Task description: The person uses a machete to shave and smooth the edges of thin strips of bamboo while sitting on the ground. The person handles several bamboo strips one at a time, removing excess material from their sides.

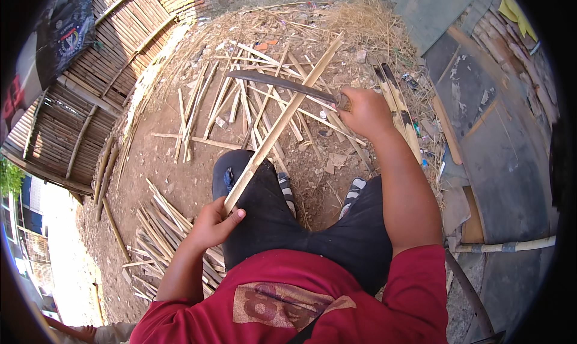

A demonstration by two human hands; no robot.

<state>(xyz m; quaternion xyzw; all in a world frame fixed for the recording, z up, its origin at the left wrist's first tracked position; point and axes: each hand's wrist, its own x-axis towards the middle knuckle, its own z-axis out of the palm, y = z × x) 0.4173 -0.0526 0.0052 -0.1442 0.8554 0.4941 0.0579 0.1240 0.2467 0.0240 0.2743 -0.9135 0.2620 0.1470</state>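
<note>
My left hand (211, 224) is closed around the near end of a long split bamboo strip (275, 131). The strip slants up and away to the right, passing over my left knee, its pale hollow inner side facing up. In my right hand (366, 112) is the handle of a machete (270, 79), gripped in a closed fist. Its dark, slightly curved blade points left and crosses the strip's upper half. Whether the edge touches the bamboo, I cannot tell.
Scattered bamboo strips (245, 100) lie on the dirt beyond my feet. A pile of strips (171, 239) is by my left side. Split bamboo pieces (401, 112) and dark boards (502, 146) are on the right. A bamboo panel (69, 130) stands left; another person's foot (87, 333) shows lower left.
</note>
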